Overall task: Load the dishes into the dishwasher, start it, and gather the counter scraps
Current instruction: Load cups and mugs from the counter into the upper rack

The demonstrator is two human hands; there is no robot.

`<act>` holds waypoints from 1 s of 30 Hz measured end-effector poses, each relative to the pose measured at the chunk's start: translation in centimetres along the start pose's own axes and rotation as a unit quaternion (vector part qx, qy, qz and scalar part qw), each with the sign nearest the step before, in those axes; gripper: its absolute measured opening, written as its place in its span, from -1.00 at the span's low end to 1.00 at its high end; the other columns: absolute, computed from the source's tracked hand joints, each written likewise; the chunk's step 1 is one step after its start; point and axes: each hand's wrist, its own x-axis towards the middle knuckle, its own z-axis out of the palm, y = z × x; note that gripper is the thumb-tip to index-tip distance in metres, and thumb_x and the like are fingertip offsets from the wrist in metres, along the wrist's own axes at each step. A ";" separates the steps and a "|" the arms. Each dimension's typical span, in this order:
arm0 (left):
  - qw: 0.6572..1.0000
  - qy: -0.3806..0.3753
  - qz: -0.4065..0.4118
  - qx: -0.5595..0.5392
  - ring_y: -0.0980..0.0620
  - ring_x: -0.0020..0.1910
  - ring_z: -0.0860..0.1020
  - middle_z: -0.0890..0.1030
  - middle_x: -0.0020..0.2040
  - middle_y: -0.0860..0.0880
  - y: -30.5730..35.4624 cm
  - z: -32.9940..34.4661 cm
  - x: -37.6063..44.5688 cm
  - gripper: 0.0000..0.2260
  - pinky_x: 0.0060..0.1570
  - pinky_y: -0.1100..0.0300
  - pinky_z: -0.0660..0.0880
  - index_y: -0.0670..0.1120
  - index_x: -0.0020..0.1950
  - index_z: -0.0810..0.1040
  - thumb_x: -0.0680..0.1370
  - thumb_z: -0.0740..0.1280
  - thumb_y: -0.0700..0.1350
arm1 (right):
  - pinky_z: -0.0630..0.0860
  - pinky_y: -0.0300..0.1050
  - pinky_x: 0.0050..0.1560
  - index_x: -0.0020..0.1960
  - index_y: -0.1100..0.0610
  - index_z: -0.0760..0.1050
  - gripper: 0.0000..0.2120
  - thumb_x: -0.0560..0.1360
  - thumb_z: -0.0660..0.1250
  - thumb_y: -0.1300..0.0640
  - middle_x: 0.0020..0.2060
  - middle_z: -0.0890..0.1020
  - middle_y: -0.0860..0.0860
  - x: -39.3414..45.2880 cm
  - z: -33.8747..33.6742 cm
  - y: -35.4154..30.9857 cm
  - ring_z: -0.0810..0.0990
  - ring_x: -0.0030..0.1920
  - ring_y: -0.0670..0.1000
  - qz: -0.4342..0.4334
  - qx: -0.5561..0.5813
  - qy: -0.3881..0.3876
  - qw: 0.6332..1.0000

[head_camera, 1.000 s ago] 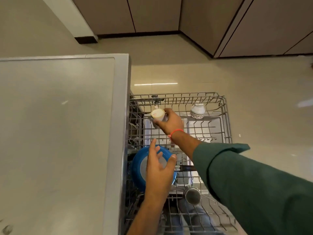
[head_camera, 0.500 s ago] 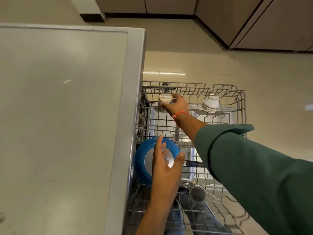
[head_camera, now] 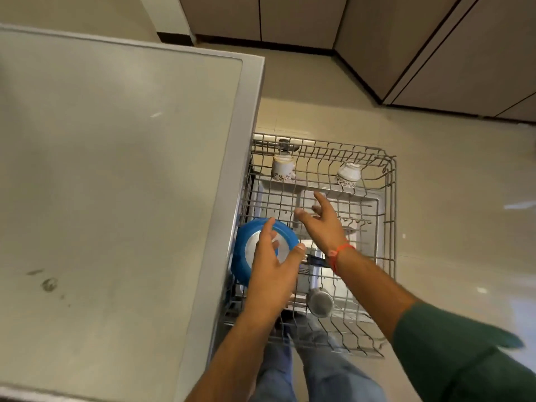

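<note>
The countertop (head_camera: 116,184) filled the left of the view; no dishes were seen on it. The pulled-out dishwasher rack (head_camera: 390,216) sat right of it, over the floor. In the rack, largest first: a blue plate (head_camera: 242,256) stood on edge at the near left against the counter side, its face turned right; a steel cup (head_camera: 320,304) lay on its side near centre, mouth toward the camera; two patterned white cups were set at the far rail, well apart, the left cup (head_camera: 281,169) tilted and the right cup (head_camera: 348,175) upturned. The left hand (head_camera: 275,271) was held just in front of the plate, fingers spread and relaxed, nothing grasped; contact with the plate could not be told. The right hand (head_camera: 319,221) hovered over mid-rack, released, fingers loose, both far cups beyond it. The plate lay directly left and beyond the left hand, which was much the nearer one, so any steadying of it was judged a left-hand job. Loading looked partly done; the middle rack showed free tines.
</note>
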 end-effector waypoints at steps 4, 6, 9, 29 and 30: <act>1.000 -0.001 0.015 -0.006 0.07 0.49 0.32 0.32 0.53 0.02 -0.3 -0.7 -2.4 -0.36 0.39 0.06 0.35 0.25 0.59 0.15 0.60 0.39 0.00 | 0.39 -0.04 0.35 0.58 -0.12 0.19 -0.32 0.56 0.41 -0.03 0.51 0.34 0.05 -6.2 -1.8 -1.1 0.35 0.48 0.05 -0.032 0.045 0.031 0.998; 1.000 -0.009 0.025 -0.015 0.07 0.49 0.31 0.32 0.53 0.02 -0.3 -1.1 -4.0 -0.37 0.33 0.10 0.36 0.23 0.59 0.16 0.60 0.38 -0.02 | 0.38 0.07 0.43 0.58 -0.15 0.18 -0.31 0.55 0.42 -0.05 0.51 0.35 0.02 -8.8 -2.6 -1.7 0.36 0.47 0.05 -0.056 0.037 0.042 0.997; 0.999 -0.018 0.039 -0.024 0.06 0.49 0.32 0.32 0.54 -0.01 -0.2 -1.4 -6.5 -0.37 0.19 0.18 0.34 0.24 0.59 0.16 0.60 0.38 -0.01 | 0.37 0.14 0.45 0.57 -0.20 0.19 -0.31 0.53 0.43 -0.09 0.52 0.34 0.00 -12.1 -3.7 -2.5 0.35 0.47 0.03 -0.090 0.017 0.038 0.995; 0.969 0.185 0.108 -0.121 0.13 0.26 0.45 0.35 0.37 0.03 -1.0 -2.5 -20.0 -0.43 0.06 0.34 0.50 0.07 0.60 0.19 0.64 0.33 -0.13 | 0.41 0.10 0.42 0.35 -0.04 0.51 -0.54 0.50 0.47 -0.09 0.38 0.52 0.00 -21.3 -4.5 -6.4 0.44 0.41 -0.02 -0.218 -0.086 -0.219 0.947; 0.964 0.210 0.102 -0.129 0.11 0.31 0.42 0.34 0.38 0.01 -1.6 -2.8 -20.8 -0.43 0.14 0.26 0.45 0.08 0.60 0.19 0.64 0.33 -0.12 | 0.43 0.08 0.41 0.35 -0.01 0.52 -0.56 0.50 0.47 -0.06 0.36 0.53 0.02 -21.8 -3.8 -6.5 0.45 0.40 -0.03 -0.220 -0.084 -0.241 0.941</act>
